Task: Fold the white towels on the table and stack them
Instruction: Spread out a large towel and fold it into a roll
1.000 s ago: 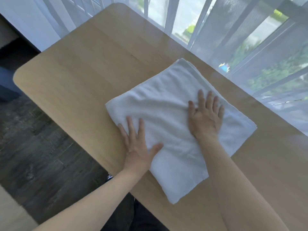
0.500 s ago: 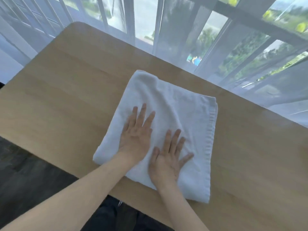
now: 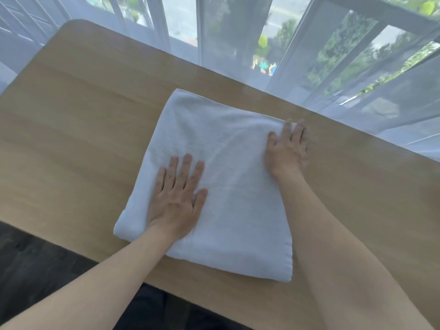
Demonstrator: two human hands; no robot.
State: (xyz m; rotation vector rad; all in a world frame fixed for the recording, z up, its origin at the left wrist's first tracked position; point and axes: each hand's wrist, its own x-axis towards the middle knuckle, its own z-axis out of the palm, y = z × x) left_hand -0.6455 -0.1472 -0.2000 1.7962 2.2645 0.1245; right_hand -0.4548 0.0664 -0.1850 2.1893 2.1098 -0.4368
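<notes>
A folded white towel [image 3: 228, 186] lies flat on the wooden table [image 3: 71, 139], near its front edge. My left hand [image 3: 178, 194] rests palm down on the towel's near left part, fingers spread. My right hand [image 3: 288, 148] lies flat at the towel's far right corner, fingers stretched over its edge and slightly blurred. Neither hand grips the cloth. Only this one towel is in view.
Sheer white curtains [image 3: 238, 32] hang along the table's far edge, with window bars and greenery behind. Dark floor [image 3: 31, 263] shows beyond the table's near left edge. Bare wood extends left and right of the towel.
My right hand has slid from the towel's near middle out to its far right corner. My left hand has stayed pressed on the left part. The view has shifted slightly.
</notes>
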